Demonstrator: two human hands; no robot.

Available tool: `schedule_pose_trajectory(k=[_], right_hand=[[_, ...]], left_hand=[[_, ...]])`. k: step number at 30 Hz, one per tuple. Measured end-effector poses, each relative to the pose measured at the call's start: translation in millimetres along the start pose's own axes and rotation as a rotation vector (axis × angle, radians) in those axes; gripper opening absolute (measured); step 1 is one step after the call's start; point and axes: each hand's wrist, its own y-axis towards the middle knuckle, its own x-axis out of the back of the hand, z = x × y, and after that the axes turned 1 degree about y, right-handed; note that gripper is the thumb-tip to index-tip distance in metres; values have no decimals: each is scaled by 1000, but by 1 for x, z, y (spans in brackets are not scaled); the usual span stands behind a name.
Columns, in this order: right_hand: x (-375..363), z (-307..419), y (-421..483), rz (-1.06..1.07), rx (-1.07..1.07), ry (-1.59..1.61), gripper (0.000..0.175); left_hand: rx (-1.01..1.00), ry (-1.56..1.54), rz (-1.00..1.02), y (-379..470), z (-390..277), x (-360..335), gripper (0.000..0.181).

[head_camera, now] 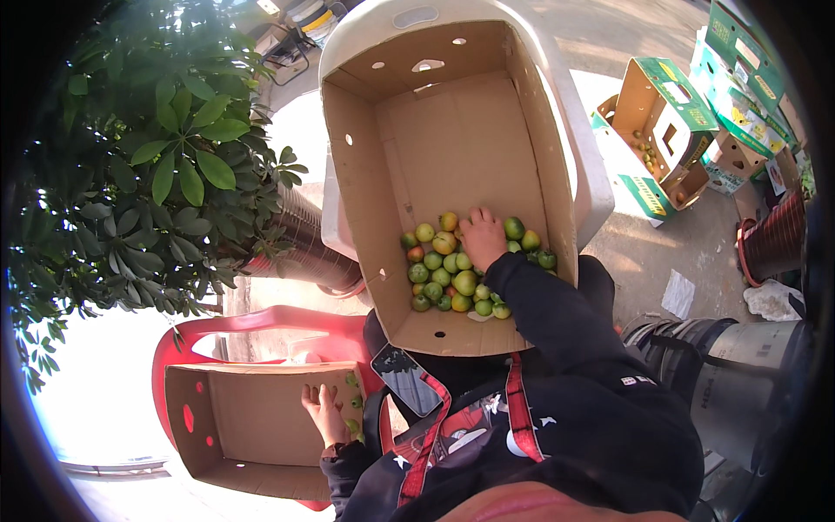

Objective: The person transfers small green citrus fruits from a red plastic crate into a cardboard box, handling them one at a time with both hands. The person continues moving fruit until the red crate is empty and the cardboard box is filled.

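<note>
Before me, a deep cardboard box (456, 137) lies tilted towards me. Green, yellowish and reddish tomatoes (443, 277) are gathered at its near end. My right hand (483, 240) rests on the heap from above; its fingertips are curled and the palm side is hidden, so a grip on a tomato cannot be made out. Over a second cardboard box (261, 417) at my left, my left hand (324, 412) is raised with fingers spread and nothing visible in them. A few green tomatoes (353, 425) lie along that box's right side, partly behind the hand.
The large box leans on a white plastic chair (593, 189); the left box sits on a red plastic chair (261, 320). A phone (406, 380) lies by my lap. A potted leafy plant (189, 150) stands left. Green printed cartons (672, 117) and stacked buckets (730, 378) are right.
</note>
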Motion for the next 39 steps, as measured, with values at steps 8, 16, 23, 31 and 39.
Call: schedule_pose_trajectory(k=[8, 16, 23, 31, 39], right_hand=[[20, -4, 8, 261, -60, 17, 36], [52, 17, 16, 204, -56, 361, 40], [140, 131, -42, 496, 513, 1201, 46], [81, 74, 10, 235, 202, 674, 31], [-8, -1, -2, 122, -79, 115, 29]], left_hand=[[-4, 8, 11, -4, -3, 2, 55], [-26, -75, 183, -21, -33, -8, 37], [50, -405, 722, -66, -72, -68, 42], [153, -576, 494, -32, -45, -5, 41], [238, -265, 89, 1, 29, 35, 67]])
